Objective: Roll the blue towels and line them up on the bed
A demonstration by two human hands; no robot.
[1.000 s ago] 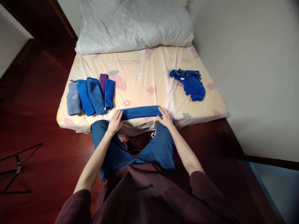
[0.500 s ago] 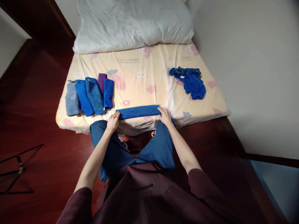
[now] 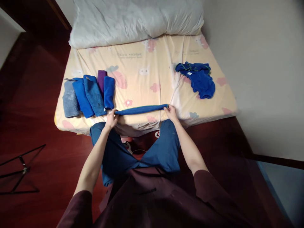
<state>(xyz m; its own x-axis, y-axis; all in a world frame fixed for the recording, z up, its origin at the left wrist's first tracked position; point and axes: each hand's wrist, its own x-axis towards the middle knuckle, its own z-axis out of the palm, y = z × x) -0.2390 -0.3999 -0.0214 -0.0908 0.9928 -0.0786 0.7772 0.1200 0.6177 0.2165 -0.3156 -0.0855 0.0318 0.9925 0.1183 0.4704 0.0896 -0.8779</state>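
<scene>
A long narrow strip of folded blue cloth [image 3: 142,110] with a green edge stretches across the front of the bed. My left hand [image 3: 112,118] pinches its left end, and my right hand [image 3: 170,112] grips the right end between thumb and fingers. Just left of the strip, a rolled blue cloth [image 3: 109,91] lies beside a purple cloth [image 3: 102,81], a darker blue cloth [image 3: 93,95], another blue cloth [image 3: 83,98] and a grey-blue towel [image 3: 70,99]. A crumpled blue cloth [image 3: 200,80] with a white tag rests on the right side.
The bed [image 3: 137,85] has a patterned yellow sheet. A white quilt [image 3: 135,22] is bunched at its far side. A wall [image 3: 261,79] stands on the right. A black metal stand [image 3: 22,171] is on the floor at the left.
The strip has become narrower and its ends have lifted slightly, with both hands a little farther apart. The view has shifted slightly.
</scene>
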